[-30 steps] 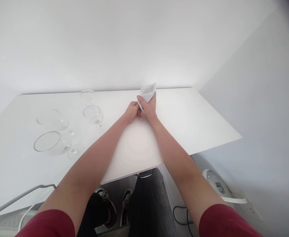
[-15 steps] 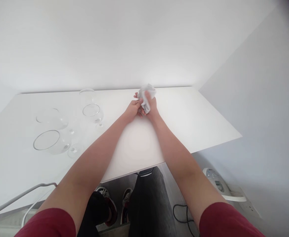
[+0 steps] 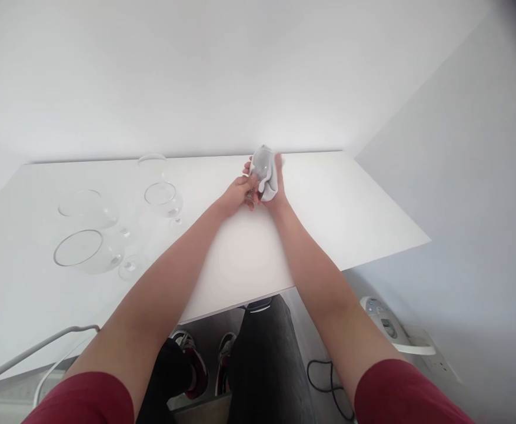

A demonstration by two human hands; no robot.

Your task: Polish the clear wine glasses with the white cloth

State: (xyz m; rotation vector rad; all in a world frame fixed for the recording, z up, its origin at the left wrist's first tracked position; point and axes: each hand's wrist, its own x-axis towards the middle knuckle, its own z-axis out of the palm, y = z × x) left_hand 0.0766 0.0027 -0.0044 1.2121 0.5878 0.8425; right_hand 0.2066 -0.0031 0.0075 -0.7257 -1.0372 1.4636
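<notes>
Above the far middle of the white table (image 3: pixel 240 259), my left hand (image 3: pixel 239 191) grips a clear stemmed glass (image 3: pixel 263 160) low down, near its stem, with fingers closed round it. The glass is tilted, its bowl away from me. A light grey cloth (image 3: pixel 270 184) wraps the right side of the bowl. My right hand (image 3: pixel 279 182) presses the cloth against the glass from the right, its thumb and fingers partly hidden by the fabric. Part of the glass's foot shows beneath my left fingers.
Several clear stemmed glasses stand at the left, among them a near one (image 3: pixel 79 250) and one by my left forearm (image 3: pixel 163 197). A grey metal rail (image 3: pixel 37 347) is at lower left. Below the right edge are a white appliance (image 3: pixel 385 324) and a black cable (image 3: pixel 328 388).
My right hand and the cloth have shifted round to the right side of the bowl, uncovering more of the glass. My left hand keeps its grip. The view has shifted slightly.
</notes>
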